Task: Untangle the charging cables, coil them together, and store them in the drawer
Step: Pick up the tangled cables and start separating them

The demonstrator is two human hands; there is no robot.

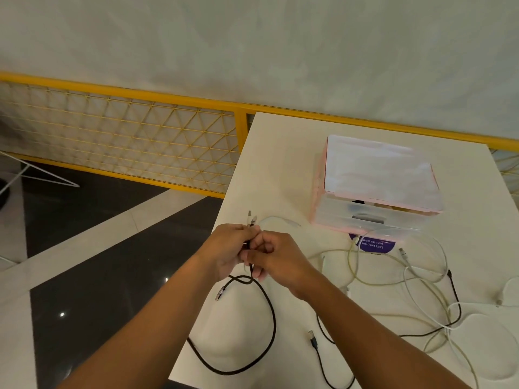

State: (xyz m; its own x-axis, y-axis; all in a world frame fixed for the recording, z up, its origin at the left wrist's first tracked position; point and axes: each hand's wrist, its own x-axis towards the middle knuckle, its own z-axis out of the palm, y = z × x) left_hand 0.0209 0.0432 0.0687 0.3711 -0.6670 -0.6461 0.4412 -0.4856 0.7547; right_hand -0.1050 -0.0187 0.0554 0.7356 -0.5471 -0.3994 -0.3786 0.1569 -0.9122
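Observation:
My left hand point(229, 248) and my right hand point(276, 259) meet above the left edge of the white table point(280, 164). Both grip a bunch of cable ends, whose plugs point(250, 219) stick up above my fingers. A thick black cable point(269, 327) hangs from my hands and loops down over the table's edge, with one metal plug point(220, 293) dangling. Several white cables point(415, 279) and a thin black cable point(455, 304) lie tangled on the table to the right. The pink-framed translucent drawer box point(376, 186) stands behind, its drawer closed.
A purple round sticker point(373, 244) lies on the table in front of the drawer box. A yellow mesh railing point(126, 141) runs behind the table along a white wall. Dark and light floor tiles lie to the left.

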